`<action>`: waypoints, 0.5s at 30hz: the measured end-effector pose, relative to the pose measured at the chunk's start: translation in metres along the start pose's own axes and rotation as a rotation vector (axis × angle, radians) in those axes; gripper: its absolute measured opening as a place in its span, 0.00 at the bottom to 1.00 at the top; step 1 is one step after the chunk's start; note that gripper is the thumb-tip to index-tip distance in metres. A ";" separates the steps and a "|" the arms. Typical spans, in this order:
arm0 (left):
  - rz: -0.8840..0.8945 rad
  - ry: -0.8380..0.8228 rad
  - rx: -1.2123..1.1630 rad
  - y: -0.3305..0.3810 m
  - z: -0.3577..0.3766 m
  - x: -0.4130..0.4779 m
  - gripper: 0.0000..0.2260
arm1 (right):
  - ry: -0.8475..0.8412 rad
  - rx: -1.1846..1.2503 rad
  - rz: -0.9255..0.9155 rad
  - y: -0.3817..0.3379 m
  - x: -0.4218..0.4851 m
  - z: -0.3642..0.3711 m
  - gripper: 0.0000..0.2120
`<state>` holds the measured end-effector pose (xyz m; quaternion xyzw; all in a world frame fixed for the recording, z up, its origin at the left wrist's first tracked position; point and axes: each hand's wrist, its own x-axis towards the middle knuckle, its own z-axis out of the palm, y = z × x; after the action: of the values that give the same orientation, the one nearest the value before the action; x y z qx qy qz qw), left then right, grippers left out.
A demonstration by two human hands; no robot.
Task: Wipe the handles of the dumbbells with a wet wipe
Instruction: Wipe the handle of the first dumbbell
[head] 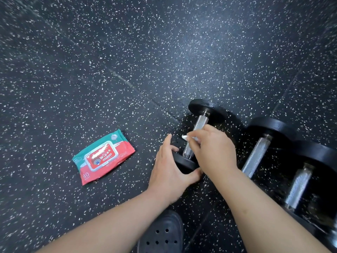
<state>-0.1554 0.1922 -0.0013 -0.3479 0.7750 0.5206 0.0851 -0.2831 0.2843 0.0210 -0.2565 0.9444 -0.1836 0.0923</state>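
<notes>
Left hand (168, 168) curls around the near weight plate of a dumbbell (196, 136); right hand (213, 150) pinches a white wet wipe (186, 137) against its metal handle (199, 125).

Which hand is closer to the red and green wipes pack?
Left. The left hand grips the dumbbell's near end, right of the wipes pack; the right hand holds a wipe on the handle, farther right.

Floor (76, 57): black rubber matting with white speckles, filling the view. Tile joints noted: one seam (125, 82) runs diagonally from 10 o'clock toward centre, and another slants at 3 o'clock. Shoe (164, 232): black, perforated clog type, at 6 o'clock, resting on the floor.
</notes>
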 end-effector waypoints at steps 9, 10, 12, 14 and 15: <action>0.000 -0.005 0.000 0.001 -0.001 0.001 0.60 | -0.032 0.013 0.152 -0.007 0.011 0.000 0.06; -0.002 -0.008 0.001 0.000 -0.001 0.001 0.60 | -0.057 0.008 0.150 -0.008 0.007 -0.001 0.07; -0.007 -0.013 -0.003 0.000 -0.001 0.001 0.61 | -0.106 0.018 0.150 -0.010 -0.001 -0.002 0.07; -0.010 -0.013 -0.007 0.000 -0.001 0.001 0.61 | -0.115 0.037 0.155 -0.011 -0.004 -0.004 0.08; -0.009 -0.012 -0.008 0.000 -0.001 0.001 0.60 | -0.093 0.044 0.155 -0.011 -0.003 -0.004 0.09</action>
<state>-0.1560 0.1904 -0.0012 -0.3488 0.7707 0.5255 0.0907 -0.2768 0.2782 0.0292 -0.1888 0.9519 -0.1843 0.1557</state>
